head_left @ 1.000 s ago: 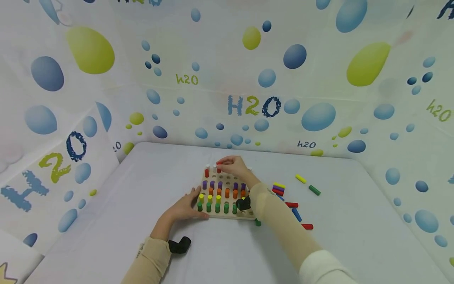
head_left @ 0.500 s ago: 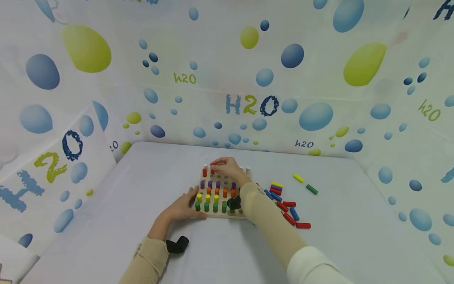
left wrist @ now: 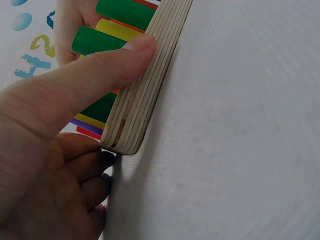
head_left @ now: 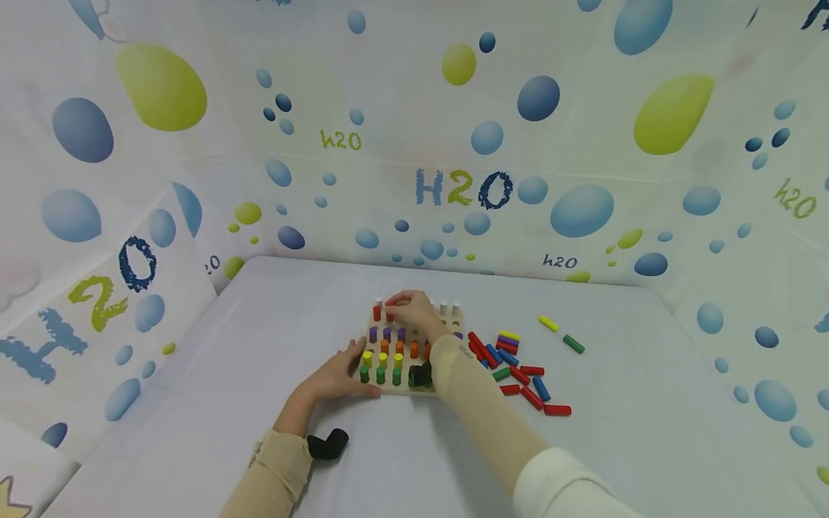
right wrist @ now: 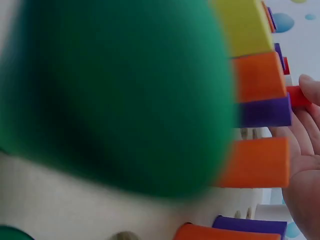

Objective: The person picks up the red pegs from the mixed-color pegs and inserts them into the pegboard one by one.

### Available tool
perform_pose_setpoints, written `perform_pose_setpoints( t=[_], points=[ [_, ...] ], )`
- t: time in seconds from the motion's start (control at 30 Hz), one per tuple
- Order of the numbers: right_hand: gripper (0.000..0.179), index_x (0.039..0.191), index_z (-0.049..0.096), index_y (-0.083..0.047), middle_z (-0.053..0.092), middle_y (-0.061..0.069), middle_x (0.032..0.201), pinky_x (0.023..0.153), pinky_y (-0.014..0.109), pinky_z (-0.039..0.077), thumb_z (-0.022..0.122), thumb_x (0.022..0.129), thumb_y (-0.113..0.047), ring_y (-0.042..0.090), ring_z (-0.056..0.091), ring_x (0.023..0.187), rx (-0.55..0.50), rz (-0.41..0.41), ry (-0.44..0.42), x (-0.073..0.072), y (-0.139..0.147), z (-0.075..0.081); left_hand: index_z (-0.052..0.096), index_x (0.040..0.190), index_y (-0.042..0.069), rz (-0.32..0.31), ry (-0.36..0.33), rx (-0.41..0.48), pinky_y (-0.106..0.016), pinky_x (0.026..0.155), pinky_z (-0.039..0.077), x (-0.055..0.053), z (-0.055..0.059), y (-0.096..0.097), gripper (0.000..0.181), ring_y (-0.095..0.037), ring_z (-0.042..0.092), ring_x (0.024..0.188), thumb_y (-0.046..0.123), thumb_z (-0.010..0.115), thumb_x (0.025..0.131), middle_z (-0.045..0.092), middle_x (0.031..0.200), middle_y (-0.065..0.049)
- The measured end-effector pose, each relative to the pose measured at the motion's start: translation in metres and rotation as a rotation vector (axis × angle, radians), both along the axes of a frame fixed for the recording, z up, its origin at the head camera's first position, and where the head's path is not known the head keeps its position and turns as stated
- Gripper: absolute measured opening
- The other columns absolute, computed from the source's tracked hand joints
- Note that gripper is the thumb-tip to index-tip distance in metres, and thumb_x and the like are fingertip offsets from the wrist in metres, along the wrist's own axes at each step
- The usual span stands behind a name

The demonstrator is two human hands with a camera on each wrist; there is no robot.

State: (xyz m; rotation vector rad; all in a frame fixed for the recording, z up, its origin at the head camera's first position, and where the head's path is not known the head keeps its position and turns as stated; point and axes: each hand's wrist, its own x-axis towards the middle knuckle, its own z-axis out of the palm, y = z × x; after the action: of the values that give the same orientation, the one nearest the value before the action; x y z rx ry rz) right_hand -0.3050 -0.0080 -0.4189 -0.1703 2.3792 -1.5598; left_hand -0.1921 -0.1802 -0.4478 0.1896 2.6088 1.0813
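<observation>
A plywood pegboard point(head_left: 401, 391) stands on the table with rows of green, yellow, orange, purple, red and white pegs. My left hand point(head_left: 334, 374) grips its near left corner; in the left wrist view the thumb point(left wrist: 127, 57) presses the layered front edge while curled fingers point(left wrist: 90, 172) lie at the corner. At the far left, my right hand point(head_left: 414, 311) pinches a red peg point(right wrist: 297, 96) over the red row, beside a standing red peg point(head_left: 377, 314). White pegs point(head_left: 443, 308) rise behind. A blurred green peg point(right wrist: 130, 95) fills much of the right wrist view.
Right of the board lies a loose pile of red, blue and green pegs point(head_left: 520, 375). Stacked yellow, purple and red pegs point(head_left: 508, 342) sit behind it. A yellow peg point(head_left: 548, 324) and a green peg point(head_left: 573, 344) lie farther right. Patterned sheets point(head_left: 363, 194) enclose the table.
My right hand has shifted left along the red row with its red peg, which now sits lower, beside the first red peg. My left hand keeps its grip on the corner.
</observation>
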Motion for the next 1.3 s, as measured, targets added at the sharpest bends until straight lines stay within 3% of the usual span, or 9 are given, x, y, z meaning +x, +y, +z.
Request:
perform_pose_setpoints(
  t=[0.47, 0.73, 0.9, 1.13, 1.3],
  points=[
    [0.012, 0.09, 0.067, -0.013, 0.065, 0.004, 0.099, 0.078, 0.031, 0.05, 0.069, 0.082, -0.022, 0.02, 0.058, 0.092, 0.064, -0.047, 0.015, 0.001, 0.001, -0.01, 0.015, 0.147, 0.007, -0.011, -0.002, 0.003, -0.06, 0.105, 0.011, 0.001, 0.001, 0.002, 0.112, -0.047, 0.006, 0.133, 0.046, 0.079, 0.064, 0.008, 0.149, -0.024],
    [0.012, 0.087, 0.066, -0.008, 0.066, 0.002, 0.085, 0.07, 0.027, 0.051, 0.071, 0.081, -0.017, 0.016, 0.06, 0.078, 0.043, -0.081, 0.035, 0.004, -0.003, -0.007, 0.016, 0.146, 0.007, -0.01, 0.0, 0.0, -0.06, 0.105, 0.012, 0.0, 0.001, 0.002, 0.112, -0.047, 0.006, 0.133, 0.046, 0.08, 0.064, 0.009, 0.149, -0.024],
    [0.013, 0.088, 0.066, -0.007, 0.065, 0.003, 0.085, 0.069, 0.026, 0.051, 0.071, 0.08, -0.015, 0.016, 0.06, 0.077, 0.047, -0.082, 0.066, 0.006, -0.004, -0.005, 0.015, 0.147, 0.007, -0.007, -0.007, 0.001, -0.059, 0.106, 0.01, 0.0, 0.0, 0.0, 0.112, -0.046, 0.004, 0.133, 0.047, 0.079, 0.064, 0.007, 0.149, -0.023],
    [0.016, 0.092, 0.069, -0.008, 0.068, 0.002, 0.086, 0.067, 0.026, 0.052, 0.071, 0.081, -0.019, 0.015, 0.063, 0.077, 0.095, -0.047, 0.127, 0.002, 0.0, -0.003, 0.014, 0.147, 0.007, -0.011, 0.002, 0.001, -0.06, 0.105, 0.011, -0.001, 0.001, -0.001, 0.113, -0.047, 0.005, 0.133, 0.048, 0.079, 0.063, 0.007, 0.149, -0.024],
    [0.022, 0.096, 0.068, -0.006, 0.068, 0.005, 0.09, 0.067, 0.027, 0.053, 0.07, 0.081, -0.022, 0.02, 0.064, 0.08, 0.131, 0.009, 0.128, 0.006, 0.006, 0.008, 0.015, 0.147, 0.009, 0.004, -0.006, -0.003, -0.062, 0.103, 0.012, 0.0, 0.0, 0.0, 0.113, -0.047, 0.005, 0.133, 0.049, 0.079, 0.063, 0.008, 0.149, -0.023]
  ],
)
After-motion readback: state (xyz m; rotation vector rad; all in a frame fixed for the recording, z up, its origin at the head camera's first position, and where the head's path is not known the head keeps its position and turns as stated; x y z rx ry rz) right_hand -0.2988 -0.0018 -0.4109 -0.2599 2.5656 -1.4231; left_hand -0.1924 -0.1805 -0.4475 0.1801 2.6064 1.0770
